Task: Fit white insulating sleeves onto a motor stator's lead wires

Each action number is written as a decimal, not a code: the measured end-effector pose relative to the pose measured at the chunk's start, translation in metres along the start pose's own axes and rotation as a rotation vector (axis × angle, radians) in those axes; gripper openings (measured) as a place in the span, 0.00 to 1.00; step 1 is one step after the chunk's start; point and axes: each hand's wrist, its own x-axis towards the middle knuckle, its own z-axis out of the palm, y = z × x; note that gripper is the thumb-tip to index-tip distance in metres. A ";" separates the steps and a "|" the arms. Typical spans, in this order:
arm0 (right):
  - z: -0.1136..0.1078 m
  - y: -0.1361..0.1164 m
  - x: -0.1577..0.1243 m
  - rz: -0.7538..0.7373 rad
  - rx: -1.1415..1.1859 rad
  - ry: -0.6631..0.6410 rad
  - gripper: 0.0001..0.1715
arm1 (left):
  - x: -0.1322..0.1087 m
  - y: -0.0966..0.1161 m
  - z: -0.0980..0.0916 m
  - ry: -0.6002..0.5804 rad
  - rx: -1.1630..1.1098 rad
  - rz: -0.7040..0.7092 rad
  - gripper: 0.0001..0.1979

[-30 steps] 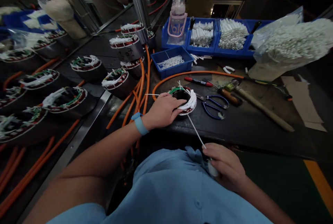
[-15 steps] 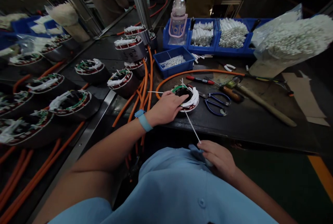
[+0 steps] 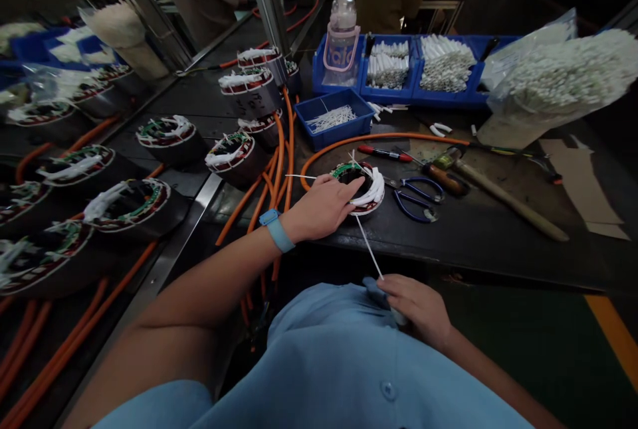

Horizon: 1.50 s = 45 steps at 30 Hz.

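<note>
A round motor stator [image 3: 366, 186] with green and red windings and white sleeving sits on the dark bench in front of me. My left hand [image 3: 323, 206] rests on its near left side, fingers curved over the rim, holding it down. A thin white cord [image 3: 369, 250] runs taut from the stator down to my right hand [image 3: 416, 309], which is closed around the cord close to my blue shirt.
Blue-handled scissors [image 3: 416, 196], a red pen [image 3: 383, 152], a screwdriver [image 3: 441, 178] and a wooden-handled hammer [image 3: 503, 198] lie right of the stator. Blue bins [image 3: 335, 117] of white sleeves stand behind. Orange cables [image 3: 276, 170] and several other stators [image 3: 164, 133] fill the left. People stand at the back.
My right hand has drawn the white cord a little closer to my body and stays closed on it. My left hand has kept its hold on the stator.
</note>
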 end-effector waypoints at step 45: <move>0.043 0.033 0.093 0.651 0.548 0.377 0.13 | -0.012 0.000 0.029 0.492 -0.211 0.038 0.13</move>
